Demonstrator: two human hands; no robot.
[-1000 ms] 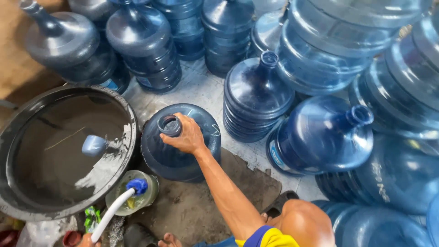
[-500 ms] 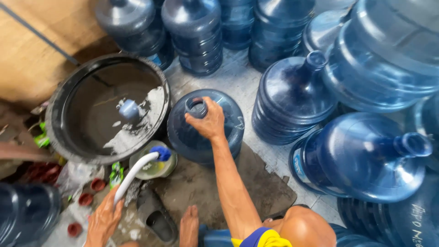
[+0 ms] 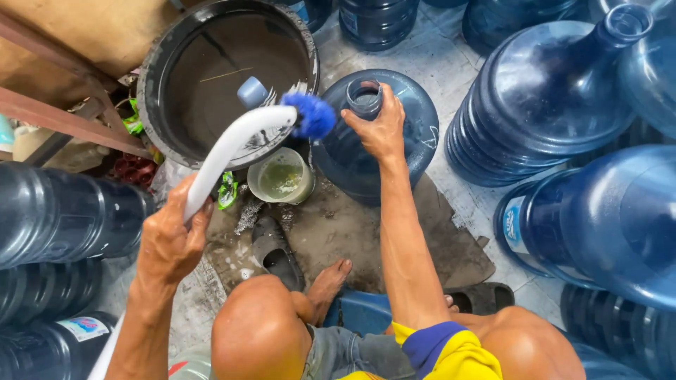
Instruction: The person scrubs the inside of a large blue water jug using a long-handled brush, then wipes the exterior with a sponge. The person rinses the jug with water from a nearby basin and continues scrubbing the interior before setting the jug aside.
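A: Gripping is where to begin. What does each hand hold?

B: The left hand is closed around the white curved plastic handle of a bottle brush, whose blue bristle head hangs just beside the neck of an upright blue translucent plastic water jug. The right hand wraps fingers over that jug's open neck, palm on its shoulder. The jug stands on a wet brown mat in front of the person's knees.

A: Any labels or packages?

B: A white rectangular label with red and blue marks sits on a dark blue jug lying at the lower left. A pale label with blue print curves round the side of a large blue jug at the right. A green crumpled sachet lies beside a small cup, and another green packet rests by the basin's left rim.

A: And the containers?

B: A round black basin holds shallow grey water, foam and a small pale blue cap. Touching its near rim, a small clear plastic cup holds yellowish-green liquid. More blue jugs crowd the right side and top; whether they hold water cannot be told.
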